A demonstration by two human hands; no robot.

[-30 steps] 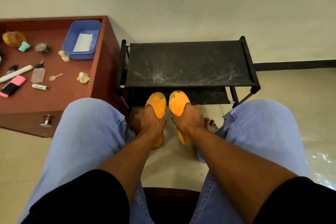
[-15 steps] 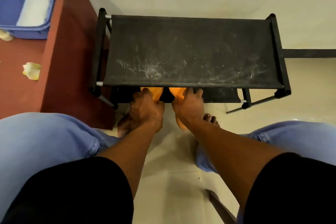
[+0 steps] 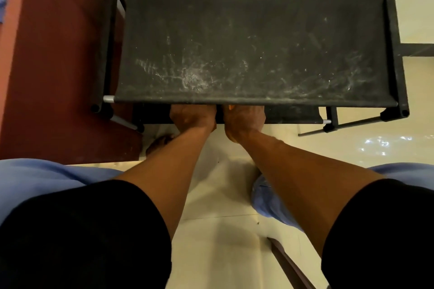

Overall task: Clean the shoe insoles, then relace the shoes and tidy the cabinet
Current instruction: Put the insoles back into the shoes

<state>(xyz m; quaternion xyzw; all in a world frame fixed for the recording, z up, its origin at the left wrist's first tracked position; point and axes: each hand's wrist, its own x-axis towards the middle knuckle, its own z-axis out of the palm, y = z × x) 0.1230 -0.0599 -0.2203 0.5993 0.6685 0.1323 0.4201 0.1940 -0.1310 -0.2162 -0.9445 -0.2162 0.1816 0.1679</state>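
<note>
Left hand (image 3: pixel 191 118) and right hand (image 3: pixel 244 118) are reached under the shoe rack (image 3: pixel 253 47); grip cannot be told. Orange insole (image 3: pixel 230 107) should be laid flat.

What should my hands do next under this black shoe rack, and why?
Probably let go and draw both hands back. The left hand and right hand reach under the shoe rack's top shelf, fingers hidden, and only a sliver of orange insole shows, so the insoles seem placed.

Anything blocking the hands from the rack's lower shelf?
Nothing visible. Both the left hand and right hand reach under the top shelf onto the lower shelf; only an orange sliver shows there.
</note>
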